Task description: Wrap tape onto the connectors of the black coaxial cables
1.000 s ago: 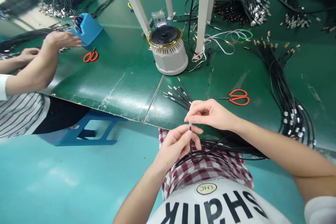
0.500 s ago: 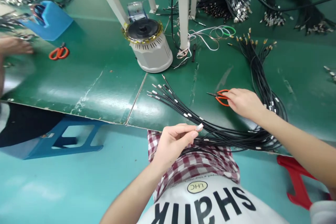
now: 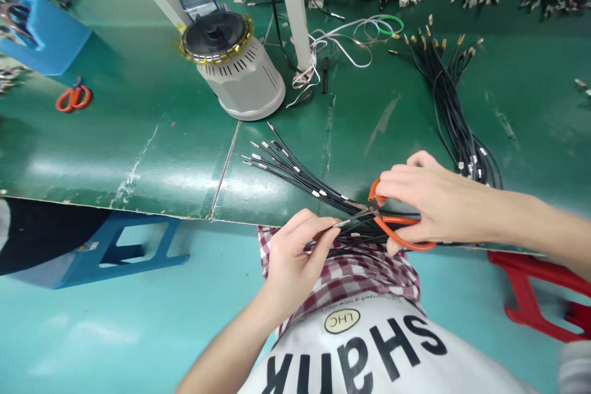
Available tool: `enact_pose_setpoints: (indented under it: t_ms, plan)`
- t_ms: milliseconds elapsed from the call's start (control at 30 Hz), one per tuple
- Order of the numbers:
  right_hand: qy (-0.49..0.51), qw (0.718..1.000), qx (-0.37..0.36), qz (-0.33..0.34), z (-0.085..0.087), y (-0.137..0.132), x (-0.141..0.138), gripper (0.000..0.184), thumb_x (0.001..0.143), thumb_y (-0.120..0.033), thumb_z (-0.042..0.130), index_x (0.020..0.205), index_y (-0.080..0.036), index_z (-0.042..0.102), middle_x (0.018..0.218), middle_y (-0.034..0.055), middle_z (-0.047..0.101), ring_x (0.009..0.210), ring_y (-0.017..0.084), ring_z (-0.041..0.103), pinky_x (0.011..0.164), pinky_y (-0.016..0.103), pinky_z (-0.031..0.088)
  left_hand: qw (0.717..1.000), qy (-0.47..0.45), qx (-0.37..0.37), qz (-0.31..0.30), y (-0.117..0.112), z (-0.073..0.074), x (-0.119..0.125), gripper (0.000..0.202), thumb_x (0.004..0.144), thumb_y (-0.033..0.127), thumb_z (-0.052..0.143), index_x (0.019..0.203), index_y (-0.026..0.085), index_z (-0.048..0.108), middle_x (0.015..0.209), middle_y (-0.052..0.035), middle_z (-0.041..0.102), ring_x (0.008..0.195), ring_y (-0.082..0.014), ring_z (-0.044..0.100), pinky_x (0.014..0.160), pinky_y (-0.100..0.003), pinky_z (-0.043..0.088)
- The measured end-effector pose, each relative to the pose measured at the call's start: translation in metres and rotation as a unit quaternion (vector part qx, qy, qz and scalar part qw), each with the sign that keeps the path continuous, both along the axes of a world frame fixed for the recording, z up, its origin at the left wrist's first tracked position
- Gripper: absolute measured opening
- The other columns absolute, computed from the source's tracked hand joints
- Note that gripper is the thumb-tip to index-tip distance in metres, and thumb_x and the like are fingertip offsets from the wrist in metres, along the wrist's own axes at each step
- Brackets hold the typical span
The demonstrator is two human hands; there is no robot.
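My left hand [image 3: 300,249] pinches the end of a black cable with a small pale tip [image 3: 341,223] just above my lap. Orange-handled scissors [image 3: 409,244] are in my right hand [image 3: 427,200], with fingers and thumb through the spread handles. Their open blades point left and reach close to the pinched cable end; whether they touch it I cannot tell. Under both hands lies a bundle of black cables [image 3: 307,180] with white tags, its loose ends fanned out to the left on the green table [image 3: 175,166].
A grey round machine [image 3: 249,83] with a black top stands beyond the cables, near white posts [image 3: 295,12]. Orange scissors [image 3: 74,97] and a blue holder [image 3: 60,37] are at left. More black cables lie at the back. Below are blue [image 3: 124,252] and red stools [image 3: 530,295].
My right hand has lifted the scissors off the table and brought them left and nearer, handles spread, to the cable end in my left hand. The view has shifted; the co-worker's hand is out of sight.
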State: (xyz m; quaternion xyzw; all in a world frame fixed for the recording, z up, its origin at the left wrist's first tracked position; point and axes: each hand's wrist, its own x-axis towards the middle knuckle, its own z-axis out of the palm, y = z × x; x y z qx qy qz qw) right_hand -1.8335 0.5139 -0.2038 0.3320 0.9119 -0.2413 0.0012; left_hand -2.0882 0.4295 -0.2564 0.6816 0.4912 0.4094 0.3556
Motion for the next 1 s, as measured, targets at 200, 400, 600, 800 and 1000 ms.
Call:
enact_pose_setpoints:
  t_ms: [200,400,600,800,1000]
  plan:
    - [-0.032,0.998,0.035,0.045,0.004,0.009,-0.002,0.038,0.081,-0.057,0.069,0.068,-0.022,0.058,0.062,0.0002,0.060,0.061,0.017,0.050,0.079,0.041,0.032,0.998,0.033,0.044,-0.029,-0.001,-0.004,0.001,0.020,0.088,0.006,0.063,0.101,0.019,0.071,0.086,-0.0048,0.069,0.075,-0.0141,0.062,0.067,-0.025,0.051]
    - [-0.037,0.996,0.040,0.069,0.008,0.013,-0.007,0.042,0.083,-0.058,0.067,0.063,-0.022,0.055,0.059,-0.0013,0.057,0.058,0.015,0.046,0.081,0.041,0.034,0.997,0.055,0.045,-0.037,-0.002,-0.005,0.000,0.018,0.089,0.008,0.062,0.101,0.019,0.070,0.086,-0.0050,0.069,0.077,-0.0152,0.063,0.071,-0.027,0.053]
    - [-0.075,0.993,-0.021,0.089,0.011,0.017,-0.013,0.040,0.083,-0.047,0.070,0.057,-0.022,0.055,0.055,-0.0012,0.058,0.056,0.014,0.045,0.079,0.041,0.035,0.995,0.058,0.067,-0.054,-0.003,-0.007,-0.001,0.018,0.090,0.009,0.061,0.101,0.020,0.070,0.085,-0.0046,0.069,0.076,-0.0159,0.063,0.071,-0.029,0.052]
    - [-0.082,0.989,-0.035,0.117,0.008,0.016,-0.015,0.041,0.083,-0.045,0.070,0.055,-0.021,0.053,0.048,-0.0049,0.052,0.050,0.011,0.032,0.071,0.035,0.032,0.994,0.040,0.075,-0.068,-0.007,-0.010,-0.003,0.025,0.085,0.003,0.066,0.104,0.019,0.069,0.085,-0.0031,0.068,0.075,-0.0148,0.060,0.069,-0.030,0.048]
    - [-0.050,0.988,-0.105,0.101,0.001,0.015,-0.011,0.052,0.084,-0.052,0.068,0.050,-0.019,0.048,0.041,-0.0056,0.037,0.052,0.011,0.029,0.055,0.028,0.023,0.994,0.033,0.063,-0.085,-0.010,-0.010,-0.006,0.028,0.085,0.003,0.067,0.106,0.021,0.070,0.086,-0.0022,0.069,0.074,-0.0143,0.060,0.068,-0.030,0.046]
